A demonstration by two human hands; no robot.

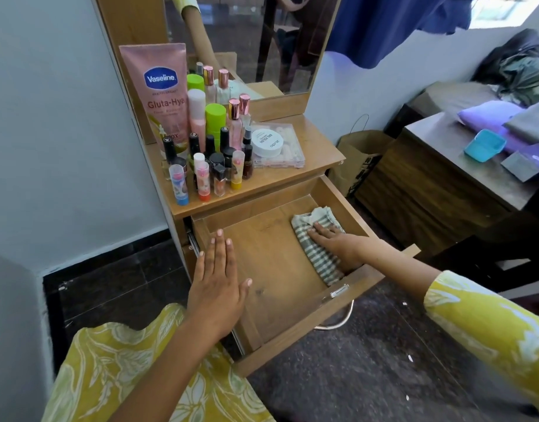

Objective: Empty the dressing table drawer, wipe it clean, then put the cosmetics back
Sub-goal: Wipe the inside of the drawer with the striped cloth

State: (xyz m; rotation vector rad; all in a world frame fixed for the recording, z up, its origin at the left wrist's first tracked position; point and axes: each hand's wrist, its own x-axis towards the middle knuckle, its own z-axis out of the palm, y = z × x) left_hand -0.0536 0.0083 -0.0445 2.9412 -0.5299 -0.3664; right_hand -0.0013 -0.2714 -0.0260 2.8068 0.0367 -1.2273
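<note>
The right hand [333,243] covered the middle of the striped cloth [318,257], and the drawer's front wall [308,327] hid the cloth's near end. The left hand [216,287] lay over the drawer's left wall, concealing that stretch of it. The handle [338,322] showed only in part below the front wall. On the worktop [280,178], the front bottles [215,175] screened those behind, and their labels were too small to read. The pink tube's [161,92] lower print was blocked by bottles. The mirror [253,41] was cut off by the top edge. The small print on the white jar [267,143] was not legible.
</note>
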